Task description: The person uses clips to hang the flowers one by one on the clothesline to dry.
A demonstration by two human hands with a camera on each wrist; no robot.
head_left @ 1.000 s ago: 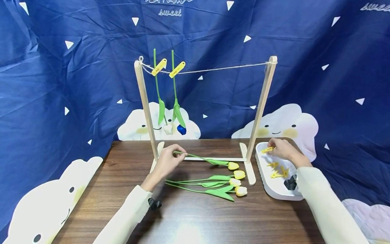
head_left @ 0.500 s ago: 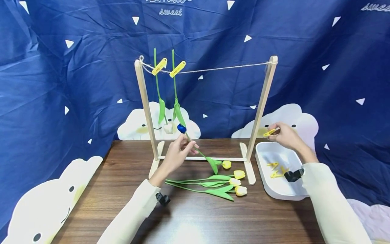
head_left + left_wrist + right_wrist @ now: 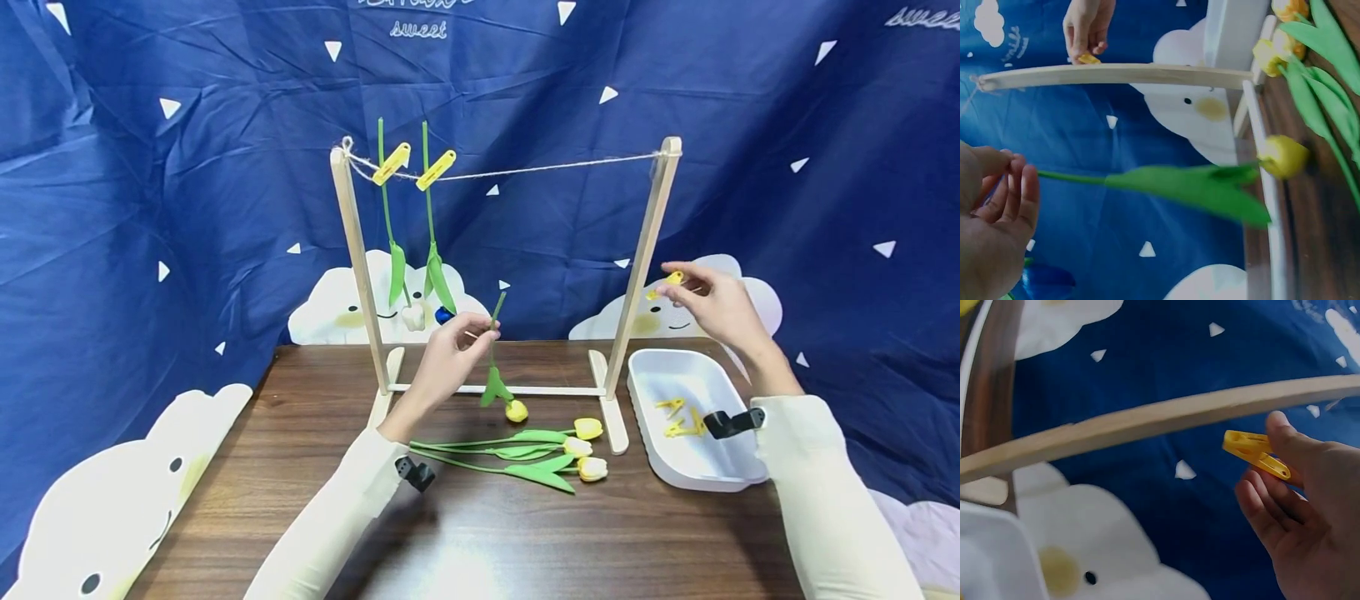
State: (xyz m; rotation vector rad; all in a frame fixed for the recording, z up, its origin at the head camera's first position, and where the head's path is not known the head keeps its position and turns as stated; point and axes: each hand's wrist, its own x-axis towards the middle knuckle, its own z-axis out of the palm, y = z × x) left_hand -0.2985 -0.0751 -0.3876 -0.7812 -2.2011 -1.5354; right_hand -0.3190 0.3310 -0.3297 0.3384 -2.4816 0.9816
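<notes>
In my left hand [image 3: 450,354] I pinch the upper stem of a yellow tulip [image 3: 516,411], which hangs bloom down, its head just above the table near the rack's bottom bar. My right hand [image 3: 716,304] holds a yellow clothespin [image 3: 1254,450] between thumb and fingers, beside the rack's right post [image 3: 647,250]. On the string [image 3: 555,168], two yellow clothespins [image 3: 436,171] grip a white tulip [image 3: 413,317] and a blue tulip [image 3: 444,316], both hanging upside down. My left hand partly covers the blue bloom in the head view.
Several yellow and pale tulips [image 3: 588,428] lie on the brown table [image 3: 315,500] in front of the rack. At the right stands a white tray [image 3: 652,467] with a few yellow clothespins [image 3: 682,421]. A blue cloth [image 3: 540,83] hangs behind.
My left hand has lifted the yellow tulip off the table, and its stem has swung from lying flat to upright. My right hand has risen out of the tray with a clothespin.
</notes>
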